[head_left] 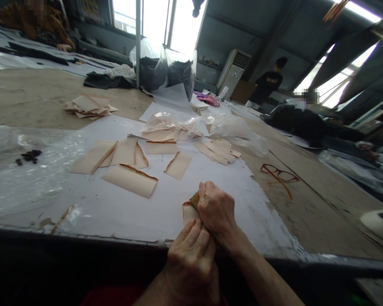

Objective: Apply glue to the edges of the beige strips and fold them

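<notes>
At the table's front edge, my left hand (193,255) is closed, fingers pinching the near end of a small beige paper piece (189,213) with a brown edge. My right hand (216,207) is a fist right above it, closed on a brownish flat piece (194,199) pressed against that paper's edge; most of this piece is hidden by the fingers. Beyond the hands, on a white sheet (140,221), lie several beige paper pieces with brown edges, among them a wide one (130,180) and a smaller one (178,165).
Stacks of beige paper (91,105) lie further back, with plastic bags (175,123) behind the pieces. Clear plastic film (28,187) covers the left side, dark bits (30,156) on it. Eyeglasses (279,173) rest at the right. Other people (270,80) are in the background.
</notes>
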The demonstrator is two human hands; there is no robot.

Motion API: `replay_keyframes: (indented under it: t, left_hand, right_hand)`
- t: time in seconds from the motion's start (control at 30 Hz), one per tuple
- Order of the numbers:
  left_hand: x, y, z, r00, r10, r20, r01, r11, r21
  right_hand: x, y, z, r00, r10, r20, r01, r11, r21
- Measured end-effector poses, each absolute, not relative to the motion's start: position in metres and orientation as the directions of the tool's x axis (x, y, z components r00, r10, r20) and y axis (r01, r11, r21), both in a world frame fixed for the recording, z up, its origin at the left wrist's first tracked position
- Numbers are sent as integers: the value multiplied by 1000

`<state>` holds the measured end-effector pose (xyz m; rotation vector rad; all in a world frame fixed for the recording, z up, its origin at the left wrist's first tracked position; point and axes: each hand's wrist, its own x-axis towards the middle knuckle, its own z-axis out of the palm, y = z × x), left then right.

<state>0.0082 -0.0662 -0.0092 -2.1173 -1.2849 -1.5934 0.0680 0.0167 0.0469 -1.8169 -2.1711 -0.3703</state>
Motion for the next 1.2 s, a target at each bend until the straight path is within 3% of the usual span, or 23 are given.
replay_keyframes:
  t: [0.13,0.37,0.6,0.77,0.87,1.03,1.2]
  left_hand:
    - [12,-67,-12,14,516,856,728,-593,345]
    - [15,-68,-13,-25,560,828,748,-539,387]
    - [12,-68,-12,39,574,818,761,-547,348]
    - [8,-66,-12,86,550,831,791,-544,279]
    - [6,-66,-12,120,536,835,797,-553,241]
    - [7,-65,-12,99,529,843,771,-576,271]
    - [10,-66,-13,42,528,848,737,-589,331]
  right_hand:
    - [62,29,40,-146,934,327,989,130,73]
    - [55,38,38,-129,923,362,991,105,85]
    - [42,57,30,-106,887,450,994,91,54]
    - [51,71,44,176,910,374,974,-108,-198]
    - [65,62,57,220,893,392,951,-107,-290]
    - [72,27,55,-104,922,374,984,151,-98]
    - [61,26,41,-195,930,313,981,182,71]
